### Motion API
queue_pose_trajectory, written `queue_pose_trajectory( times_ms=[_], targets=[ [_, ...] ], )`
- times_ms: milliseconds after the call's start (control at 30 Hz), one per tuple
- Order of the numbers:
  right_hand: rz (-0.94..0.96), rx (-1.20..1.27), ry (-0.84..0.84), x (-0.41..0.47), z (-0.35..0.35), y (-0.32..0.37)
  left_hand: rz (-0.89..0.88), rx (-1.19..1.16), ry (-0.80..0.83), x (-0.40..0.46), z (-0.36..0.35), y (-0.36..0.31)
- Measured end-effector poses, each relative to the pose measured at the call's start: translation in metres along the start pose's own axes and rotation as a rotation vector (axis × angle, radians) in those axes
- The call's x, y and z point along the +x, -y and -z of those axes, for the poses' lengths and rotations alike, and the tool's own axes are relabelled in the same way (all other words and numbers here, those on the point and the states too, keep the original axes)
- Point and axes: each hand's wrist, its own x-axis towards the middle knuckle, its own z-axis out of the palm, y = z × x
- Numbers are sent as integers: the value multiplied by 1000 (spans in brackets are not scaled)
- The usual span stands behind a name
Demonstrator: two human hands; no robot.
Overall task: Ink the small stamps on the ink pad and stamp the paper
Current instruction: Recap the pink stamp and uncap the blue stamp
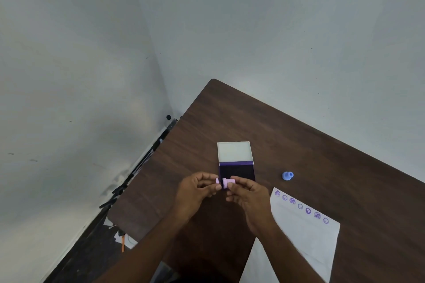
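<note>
1. The left hand [195, 190] hovered just left of the ink pad [237, 172], fingers curled, its thumb and forefinger pinching a small pink cap [217, 180].
2. Right beside that cap, in front of the ink pad's near left corner, was the pink stamp [227, 183], lying sideways in the air with its wide end toward the cap; whether cap and stamp touched could not be told.
3. The right hand [248, 195] pinched the stamp's narrow end between thumb and fingertips, the other fingers loosely bent, just in front of the ink pad.
4. The ink pad lay open on the brown counter [299, 145], its dark inked face nearest the hands and its pale lid [234, 151] folded back flat on the far side.
5. To the right of the ink pad, apart from it, a blue stamp [287, 176] lay on the counter by itself.
6. Farther right and nearer than the ink pad lay the white paper [305, 232], with a row of purple round prints [301, 206] running along its far edge.
</note>
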Motion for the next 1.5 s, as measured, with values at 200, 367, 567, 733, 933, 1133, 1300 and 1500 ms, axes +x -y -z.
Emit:
queue_pose_trajectory(
  times_ms=[200,367,567,733,933,1133,1300,1500],
  targets=[
    [6,-27,3,0,-5,-4,-9,-6,20,0,-1,0],
    [12,-13,-9,0,-6,-5,-13,-18,18,1,-2,-2],
    [2,8,-8,0,-7,-4,-26,-46,1,1,-5,-2],
    [13,-1,31,2,-3,-1,-65,-82,28,3,-3,-5],
    [13,69,26,3,-3,2,-57,-37,53,7,-2,-12],
    [4,55,1,5,-3,1,6,-38,6,3,0,-11],
    [-15,57,-10,6,-2,4,9,-15,33,4,-3,-12],
    [-65,127,-47,8,9,6,36,48,34,9,-10,-9]
  ],
)
